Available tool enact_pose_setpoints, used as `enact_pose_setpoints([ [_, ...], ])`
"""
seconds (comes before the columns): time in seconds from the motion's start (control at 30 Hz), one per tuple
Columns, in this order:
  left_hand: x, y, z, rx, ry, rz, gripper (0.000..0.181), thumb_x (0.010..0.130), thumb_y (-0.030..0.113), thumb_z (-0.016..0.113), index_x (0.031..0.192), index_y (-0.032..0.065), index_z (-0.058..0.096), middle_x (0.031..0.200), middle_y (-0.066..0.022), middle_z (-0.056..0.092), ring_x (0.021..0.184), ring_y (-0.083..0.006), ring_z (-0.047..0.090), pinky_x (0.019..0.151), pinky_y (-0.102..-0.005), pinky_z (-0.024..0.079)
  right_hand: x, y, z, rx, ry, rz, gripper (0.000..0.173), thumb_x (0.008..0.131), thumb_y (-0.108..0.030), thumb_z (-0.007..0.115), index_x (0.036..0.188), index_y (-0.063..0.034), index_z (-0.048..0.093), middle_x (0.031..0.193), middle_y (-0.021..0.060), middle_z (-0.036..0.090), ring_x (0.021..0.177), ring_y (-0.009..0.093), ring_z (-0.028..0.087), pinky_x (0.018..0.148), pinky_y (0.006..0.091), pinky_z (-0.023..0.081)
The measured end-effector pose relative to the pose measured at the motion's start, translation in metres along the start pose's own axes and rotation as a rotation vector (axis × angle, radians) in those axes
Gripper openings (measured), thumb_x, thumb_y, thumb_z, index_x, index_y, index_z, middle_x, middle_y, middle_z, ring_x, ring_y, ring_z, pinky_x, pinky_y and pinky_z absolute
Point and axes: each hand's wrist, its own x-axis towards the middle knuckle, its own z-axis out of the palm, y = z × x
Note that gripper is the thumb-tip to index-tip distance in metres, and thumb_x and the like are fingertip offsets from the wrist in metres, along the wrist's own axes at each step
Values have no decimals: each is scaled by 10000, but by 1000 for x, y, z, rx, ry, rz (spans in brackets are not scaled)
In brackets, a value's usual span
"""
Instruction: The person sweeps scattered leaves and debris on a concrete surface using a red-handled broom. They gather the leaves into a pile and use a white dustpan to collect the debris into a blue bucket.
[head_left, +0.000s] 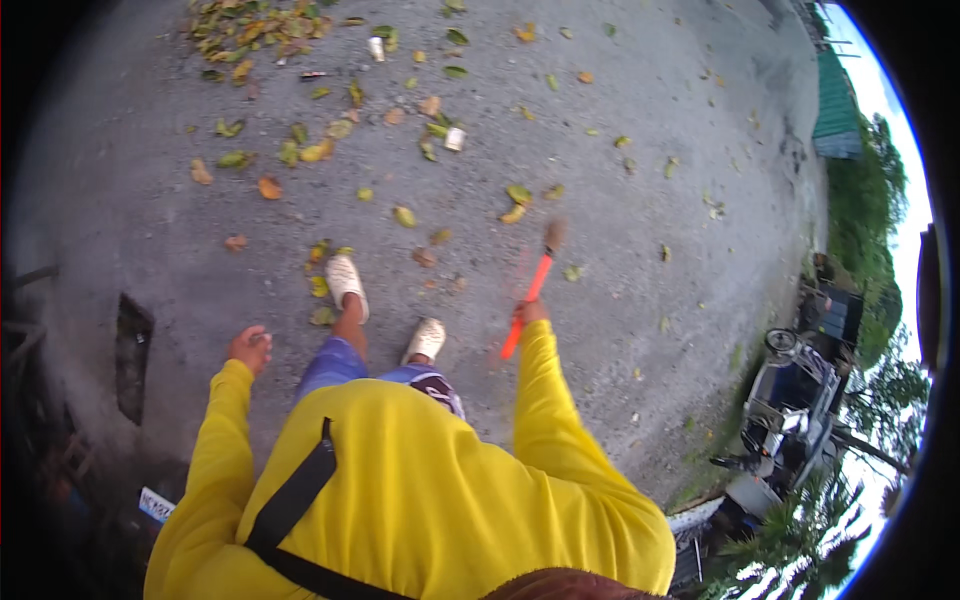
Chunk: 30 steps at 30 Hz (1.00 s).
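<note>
My right hand (531, 311) is closed round the orange-red handle (538, 277) of a tool whose brown, blurred head (555, 235) points away from me over the gravel ground. The kind of tool cannot be told. My left hand (251, 349) hangs at my left side, its fingers partly curled; whether something small is in it is unclear. Between the hands are my feet in pale perforated clogs (346, 281). Yellow, green and brown fallen leaves (405, 217) lie scattered ahead, and a denser heap of leaves (247, 30) is at the upper left.
Two whitish pieces of litter (454, 139) lie among the leaves. A dark rectangular opening or grate (133, 360) is in the ground at left. A motorcycle with a sidecar (795, 405) stands at right, near trees and a green corrugated metal structure (836, 97).
</note>
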Motion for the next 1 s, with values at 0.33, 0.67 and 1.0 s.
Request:
enact_pose_setpoints([
  [0.33, 70, -70, -106, -373, -62, -279, 304, 819, 207, 635, 1097, 125, 545, 754, -33, 610, 547, -149, 549, 400, -290, 401, -39, -100, 175, 156, -520, -55, 301, 848, -77, 454, 1147, -50, 457, 584, 52, 465, 401, 127, 419, 344, 280, 377],
  [0.67, 87, -11, -122, 16, -25, -254, 300, 826, 223, 626, 1101, 145, 539, 792, -42, 605, 562, -168, 562, 436, -304, 426, 10, -126, 241, 114, 9, 213, 514, 778, -59, 549, 1275, -134, 438, 633, 74, 527, 448, 203, 500, 391, 341, 437],
  [1.0, 79, 135, -173, 11, 85, -121, 307, 851, 253, 578, 1137, 157, 517, 820, -45, 598, 627, -196, 567, 492, -340, 432, -85, -169, 268, 113, -314, -45, 605, 806, -8, 464, 1378, -124, 304, 606, 31, 477, 424, 122, 431, 362, 291, 396],
])
